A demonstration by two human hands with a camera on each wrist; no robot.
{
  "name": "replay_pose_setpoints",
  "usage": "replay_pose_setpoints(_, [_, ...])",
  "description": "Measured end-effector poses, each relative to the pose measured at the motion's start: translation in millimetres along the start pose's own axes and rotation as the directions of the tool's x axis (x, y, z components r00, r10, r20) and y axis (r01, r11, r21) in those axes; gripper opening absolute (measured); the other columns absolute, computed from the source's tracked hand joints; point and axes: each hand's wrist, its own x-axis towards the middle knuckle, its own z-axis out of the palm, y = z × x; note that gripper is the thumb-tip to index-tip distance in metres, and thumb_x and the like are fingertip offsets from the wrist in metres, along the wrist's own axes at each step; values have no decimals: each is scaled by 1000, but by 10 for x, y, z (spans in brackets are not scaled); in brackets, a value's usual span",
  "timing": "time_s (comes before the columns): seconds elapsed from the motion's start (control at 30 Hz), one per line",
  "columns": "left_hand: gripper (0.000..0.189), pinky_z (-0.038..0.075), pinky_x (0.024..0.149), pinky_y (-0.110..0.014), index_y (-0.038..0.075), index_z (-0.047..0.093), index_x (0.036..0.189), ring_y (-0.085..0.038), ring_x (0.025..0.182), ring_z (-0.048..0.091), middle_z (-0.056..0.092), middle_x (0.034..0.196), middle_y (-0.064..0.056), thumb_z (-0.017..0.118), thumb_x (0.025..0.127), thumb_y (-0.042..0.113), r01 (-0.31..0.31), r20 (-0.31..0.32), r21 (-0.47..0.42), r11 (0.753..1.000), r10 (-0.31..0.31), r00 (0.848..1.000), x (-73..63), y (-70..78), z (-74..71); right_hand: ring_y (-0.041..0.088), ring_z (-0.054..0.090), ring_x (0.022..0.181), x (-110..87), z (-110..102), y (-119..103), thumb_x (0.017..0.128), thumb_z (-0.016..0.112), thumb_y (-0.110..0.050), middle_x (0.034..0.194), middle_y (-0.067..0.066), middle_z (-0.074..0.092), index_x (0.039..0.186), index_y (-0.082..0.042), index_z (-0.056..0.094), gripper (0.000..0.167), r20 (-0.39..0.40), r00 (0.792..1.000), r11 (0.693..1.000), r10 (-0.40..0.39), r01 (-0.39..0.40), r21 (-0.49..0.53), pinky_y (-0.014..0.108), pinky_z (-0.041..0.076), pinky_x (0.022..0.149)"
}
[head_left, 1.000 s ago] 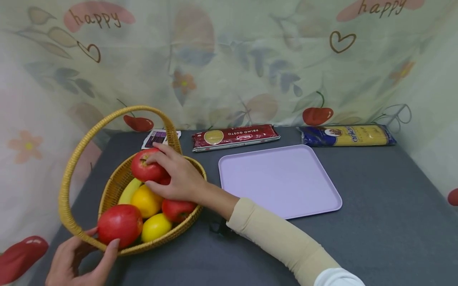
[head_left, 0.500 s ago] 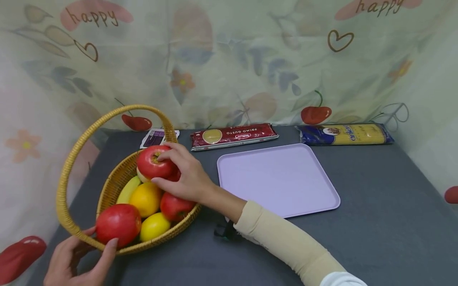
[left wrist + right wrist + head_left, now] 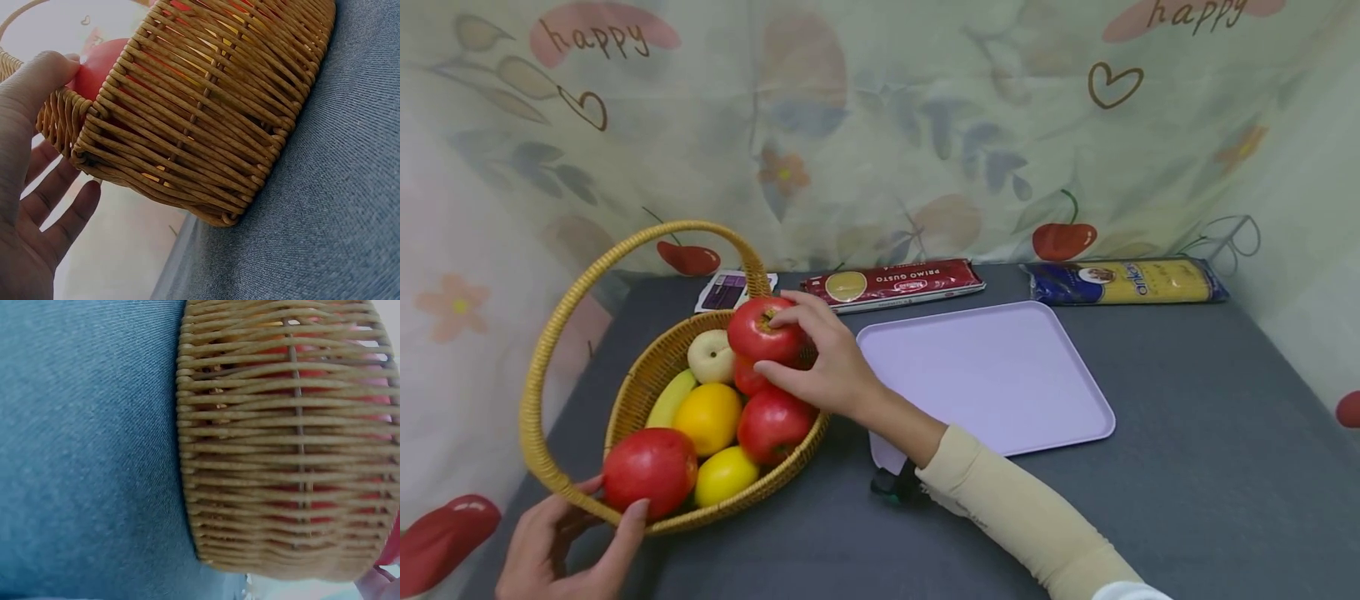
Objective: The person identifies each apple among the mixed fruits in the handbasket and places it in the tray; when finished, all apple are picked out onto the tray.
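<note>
My right hand (image 3: 835, 367) grips a red apple (image 3: 756, 329) from its right side, over the far right of a wicker basket (image 3: 634, 392). At the basket's near left, my left hand (image 3: 572, 542) holds the rim; in the left wrist view its thumb lies over the rim and its fingers stay outside. Inside the basket are a large red fruit (image 3: 651, 473), a lemon (image 3: 726, 477), an orange (image 3: 707, 418), a banana (image 3: 670, 400), a pale round pear (image 3: 711, 356) and another red apple (image 3: 775, 425). One more red fruit (image 3: 748, 377) is partly hidden below the held apple.
The basket's tall handle (image 3: 542, 350) arches over its left side. A lilac tray (image 3: 985, 375) lies to the right, partly behind my right forearm. Along the back are a red packet (image 3: 895, 285), a yellow and blue packet (image 3: 1127, 282) and a small purple and white packet (image 3: 726, 290).
My right hand has moved right with the apple, from over the basket's back middle to its right side. The pale pear has come into view. My left hand has stayed put.
</note>
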Motion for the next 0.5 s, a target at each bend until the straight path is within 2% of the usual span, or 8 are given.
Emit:
replay_pose_setpoints(0.27, [48,42,75,1,1,68,116,-2,88,53,57,103,1,90,75,12,-2,0,-4,1000,2,1000,-4,17,17,16,46,130,-42,-214,79,81,83,-19,145,10,49,115,-11,64,40,-142,987,997,68,-62,46,34,57,88])
replay_pose_setpoints(0.43, [46,42,75,0,2,69,116,-3,90,52,57,103,0,89,77,16,40,-9,-12,999,-40,999,-3,44,12,17,50,125,-3,-358,118,81,84,-19,142,7,50,114,-10,64,39,-175,982,997,76,-72,27,34,58,84])
replay_pose_setpoints(0.5, [46,42,75,0,2,69,116,-3,90,53,56,102,2,89,77,15,34,-6,-13,999,-34,999,4,46,10,18,50,124,14,-433,129,81,84,-18,141,7,51,114,-9,64,39,-188,978,996,86,-83,25,34,58,83])
